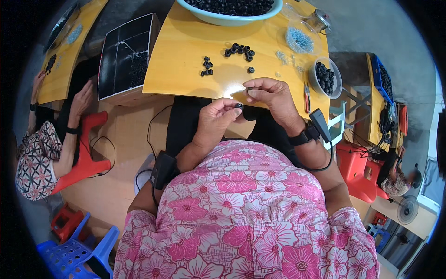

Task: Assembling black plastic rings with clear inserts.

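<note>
My left hand [216,122] is closed, pinching a small black round piece [239,106] between thumb and fingertips just off the table's near edge. Close by on its right, my right hand [275,96] has thumb and forefinger pressed together; whatever sits in that pinch is too small to name. Beyond the hands, a single black piece [251,70] rests on the yellow table [181,56]. Farther back lies a loose group of black ring-like pieces [240,48], and to the left a cluster of smaller black pieces [207,66].
A light-blue basin [223,18] of black pieces stands at the back. On the right are a tub [339,86] of black parts, a container of small bluish pieces [299,40], a metal mug [319,21] and red-handled pliers [307,98]. A person [39,158] sits at left beside a box [124,95].
</note>
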A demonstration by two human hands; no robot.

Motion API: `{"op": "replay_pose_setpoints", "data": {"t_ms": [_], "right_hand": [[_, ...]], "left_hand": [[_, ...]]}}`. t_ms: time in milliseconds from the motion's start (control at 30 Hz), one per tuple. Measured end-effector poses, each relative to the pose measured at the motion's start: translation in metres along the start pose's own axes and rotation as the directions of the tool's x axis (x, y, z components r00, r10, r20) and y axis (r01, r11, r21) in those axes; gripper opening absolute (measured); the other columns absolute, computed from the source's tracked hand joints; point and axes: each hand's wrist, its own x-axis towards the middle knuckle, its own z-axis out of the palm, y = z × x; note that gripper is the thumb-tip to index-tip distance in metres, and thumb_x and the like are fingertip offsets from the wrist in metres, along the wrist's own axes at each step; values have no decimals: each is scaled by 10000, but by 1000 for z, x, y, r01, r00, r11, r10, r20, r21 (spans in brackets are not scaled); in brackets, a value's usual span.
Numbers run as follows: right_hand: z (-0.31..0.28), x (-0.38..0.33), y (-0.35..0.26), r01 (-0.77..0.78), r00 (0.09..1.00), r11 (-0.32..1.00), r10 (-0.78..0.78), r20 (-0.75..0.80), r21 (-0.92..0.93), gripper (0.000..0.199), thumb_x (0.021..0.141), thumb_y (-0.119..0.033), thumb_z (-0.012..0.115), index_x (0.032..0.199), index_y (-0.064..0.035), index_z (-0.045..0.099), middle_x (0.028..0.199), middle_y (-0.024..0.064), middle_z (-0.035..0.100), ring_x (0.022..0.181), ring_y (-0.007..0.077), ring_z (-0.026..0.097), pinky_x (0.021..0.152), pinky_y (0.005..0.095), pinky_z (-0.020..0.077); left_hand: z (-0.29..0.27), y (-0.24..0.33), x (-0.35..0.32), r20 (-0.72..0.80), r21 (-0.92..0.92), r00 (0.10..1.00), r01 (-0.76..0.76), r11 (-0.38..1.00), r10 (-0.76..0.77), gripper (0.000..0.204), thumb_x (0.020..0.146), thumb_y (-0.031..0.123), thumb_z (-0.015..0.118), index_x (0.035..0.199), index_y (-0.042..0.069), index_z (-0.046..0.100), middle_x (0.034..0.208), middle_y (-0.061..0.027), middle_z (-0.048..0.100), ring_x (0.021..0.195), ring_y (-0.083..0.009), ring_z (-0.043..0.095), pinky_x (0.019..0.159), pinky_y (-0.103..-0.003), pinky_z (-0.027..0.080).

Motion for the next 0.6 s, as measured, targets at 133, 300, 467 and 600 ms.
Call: {"op": "replay_pose_setpoints", "data": {"t_ms": [133,300,467,600], "right_hand": [[6,-15,0,-143,989,958,146,4,247,203,900,-31,626,1091,26,661,868,56,663,747,119,610,706,249,516],[11,-24,8,-153,988,914,147,45,376,201,917,-55,614,1096,28,652,814,19,611,699,99,563,630,236,483],[15,-30,12,-182,983,890,176,54,417,184,925,-75,610,1076,20,656,795,18,600,692,96,559,595,239,469],[15,-33,12,-155,988,904,151,42,399,185,927,-79,609,1075,21,656,795,18,601,691,98,561,597,238,469]], "left_hand": [[0,-2,-3,51,44,997,-67,997,65,196,901,28,641,1091,-16,627,930,4,609,839,-44,534,759,-194,441],[5,3,-8,82,53,995,-69,996,65,192,901,15,636,1089,-20,625,953,-5,615,867,-52,539,777,-200,443],[7,6,-12,104,46,993,-68,997,63,193,900,10,634,1090,-23,623,965,-10,617,880,-60,542,793,-207,444],[8,8,-13,115,53,991,-71,996,64,193,898,6,632,1089,-24,618,968,-9,613,885,-60,539,793,-209,442]]}}
